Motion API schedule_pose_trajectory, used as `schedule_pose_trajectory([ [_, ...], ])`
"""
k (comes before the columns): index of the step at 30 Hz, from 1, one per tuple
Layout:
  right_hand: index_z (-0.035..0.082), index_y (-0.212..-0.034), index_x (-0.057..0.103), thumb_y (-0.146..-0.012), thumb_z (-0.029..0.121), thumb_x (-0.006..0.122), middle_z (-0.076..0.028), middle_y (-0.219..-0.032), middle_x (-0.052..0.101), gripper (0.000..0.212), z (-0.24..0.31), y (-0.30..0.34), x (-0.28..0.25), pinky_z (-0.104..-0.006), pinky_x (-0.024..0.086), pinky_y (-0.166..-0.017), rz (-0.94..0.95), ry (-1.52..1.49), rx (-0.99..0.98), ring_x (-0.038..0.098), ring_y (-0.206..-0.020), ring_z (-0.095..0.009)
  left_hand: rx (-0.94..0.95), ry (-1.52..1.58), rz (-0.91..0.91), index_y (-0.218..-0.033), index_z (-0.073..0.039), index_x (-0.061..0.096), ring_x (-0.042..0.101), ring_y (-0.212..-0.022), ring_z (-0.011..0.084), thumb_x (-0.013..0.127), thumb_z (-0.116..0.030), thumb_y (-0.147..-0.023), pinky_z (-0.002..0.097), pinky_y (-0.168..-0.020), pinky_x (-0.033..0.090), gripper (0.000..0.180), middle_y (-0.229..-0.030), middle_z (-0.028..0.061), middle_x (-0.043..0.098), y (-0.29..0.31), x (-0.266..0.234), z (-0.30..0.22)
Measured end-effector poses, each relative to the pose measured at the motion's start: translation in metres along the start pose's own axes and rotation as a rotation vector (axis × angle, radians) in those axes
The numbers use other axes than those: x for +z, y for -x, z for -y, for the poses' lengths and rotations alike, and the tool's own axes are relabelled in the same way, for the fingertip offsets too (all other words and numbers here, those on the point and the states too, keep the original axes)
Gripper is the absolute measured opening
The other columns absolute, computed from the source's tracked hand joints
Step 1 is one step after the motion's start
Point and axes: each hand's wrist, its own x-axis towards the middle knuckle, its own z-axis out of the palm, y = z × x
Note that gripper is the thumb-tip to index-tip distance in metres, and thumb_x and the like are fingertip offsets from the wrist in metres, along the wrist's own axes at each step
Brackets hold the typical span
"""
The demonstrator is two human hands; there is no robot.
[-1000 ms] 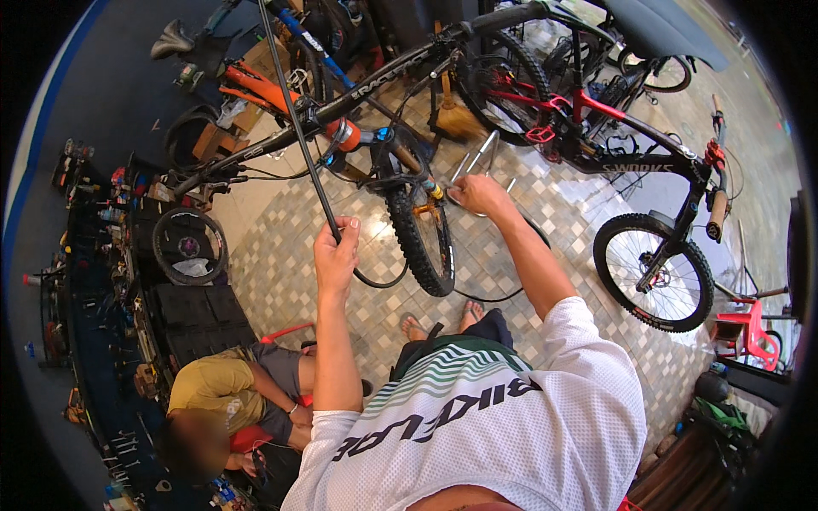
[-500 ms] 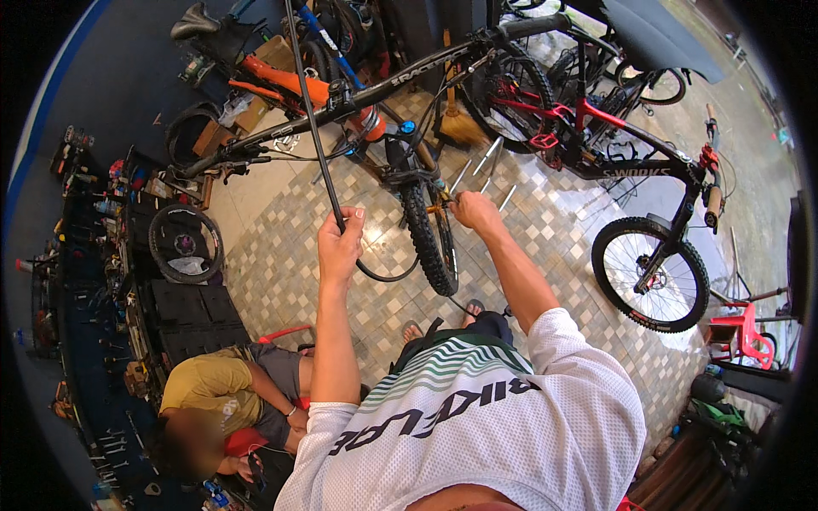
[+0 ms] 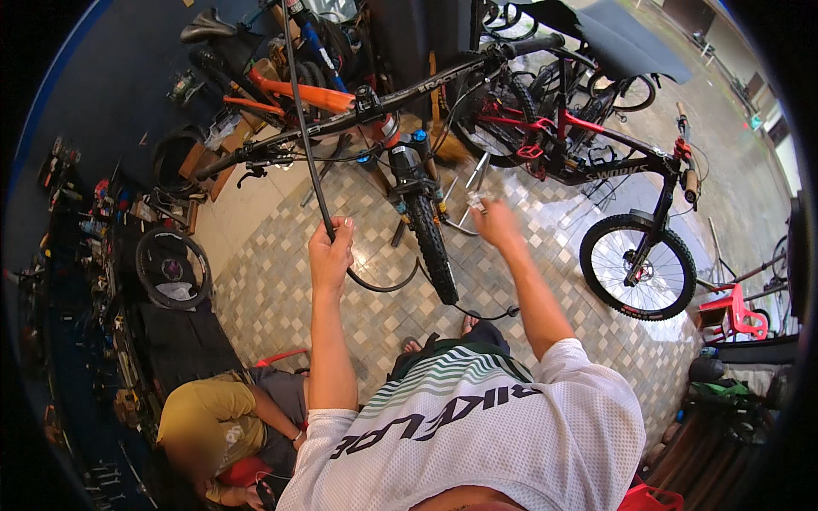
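My left hand [image 3: 332, 247] is closed round a thin black hose [image 3: 304, 128]. The hose comes down from the top of the view, then curves low toward the front tyre of the bicycle. My right hand [image 3: 497, 223] is smeared by motion and sits apart from the wheel, to its right. Something small and pale shows at its fingertips, too blurred to name. Between my hands stands the bicycle's front wheel [image 3: 433, 247], with a knobby tyre and a fork with blue caps. Its wide black handlebar [image 3: 319, 128] spans the space beyond my hands.
Right stands a black-and-red mountain bike [image 3: 588, 170]. A seated person [image 3: 213, 409] in a yellow shirt is at lower left, near tool-covered walls. A loose wheel [image 3: 173, 268] leans at the left. A red plastic chair [image 3: 734, 313] is at the right. Tiled floor [image 3: 528, 281] lies below.
My right hand has moved back and right, away from the fork and wheel. My left hand keeps its hold on the hose. The view has shifted slightly.
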Motion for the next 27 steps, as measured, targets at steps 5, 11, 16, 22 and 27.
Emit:
schedule_pose_trajectory([
  [5,0.014,-0.119,0.069,-0.095,0.045,0.060,-0.025,-0.100,0.066,0.041,-0.004,-0.006,-0.140,-0.0525,0.052,-0.081,-0.365,-0.044,0.029,0.066,-0.094,-0.045,-0.003,0.056,0.013,-0.098,-0.007,0.057,0.037,-0.051,0.0011,0.069,-0.025,-0.096,0.0194,-0.043,0.026,0.022,-0.066,-0.0070,0.046,-0.002,-0.026,0.005],
  [11,0.011,-0.116,0.071,-0.095,0.047,0.058,-0.024,-0.099,0.070,0.044,0.047,-0.013,-0.247,-0.0489,0.051,-0.090,-0.228,0.087,-0.088,0.066,-0.100,-0.041,0.034,0.067,0.123,-0.097,-0.008,0.057,0.035,-0.049,0.0013,0.070,-0.026,-0.096,0.0209,-0.043,0.026,0.022,-0.065,-0.0079,0.044,-0.009,-0.004,0.009],
  [16,0.006,-0.105,0.074,-0.094,0.041,0.060,-0.022,-0.100,0.072,0.039,0.097,-0.023,-0.269,-0.0488,0.054,-0.085,-0.147,0.331,-0.065,0.068,-0.099,-0.039,0.021,0.075,0.181,-0.096,-0.008,0.057,0.035,-0.049,0.0016,0.070,-0.027,-0.096,0.0215,-0.043,0.026,0.023,-0.065,-0.0078,0.045,-0.003,0.011,0.009],
  [22,0.005,-0.095,0.076,-0.084,0.015,0.060,-0.018,-0.100,0.074,0.022,0.130,-0.038,-0.273,-0.0455,0.058,-0.079,-0.242,0.550,-0.130,0.072,-0.093,-0.035,0.045,0.086,0.158,-0.095,-0.007,0.056,0.033,-0.048,0.0016,0.069,-0.028,-0.096,0.0221,-0.044,0.025,0.024,-0.063,-0.0082,0.043,0.001,0.004,0.013],
  [27,0.003,-0.097,0.074,-0.088,0.022,0.059,-0.021,-0.101,0.073,0.026,0.138,-0.057,-0.273,-0.0471,0.057,-0.080,-0.176,0.573,-0.174,0.071,-0.092,-0.037,0.046,0.092,0.168,-0.095,-0.007,0.056,0.033,-0.048,0.0014,0.068,-0.028,-0.097,0.0222,-0.044,0.025,0.024,-0.063,-0.0082,0.043,0.004,0.001,0.009],
])
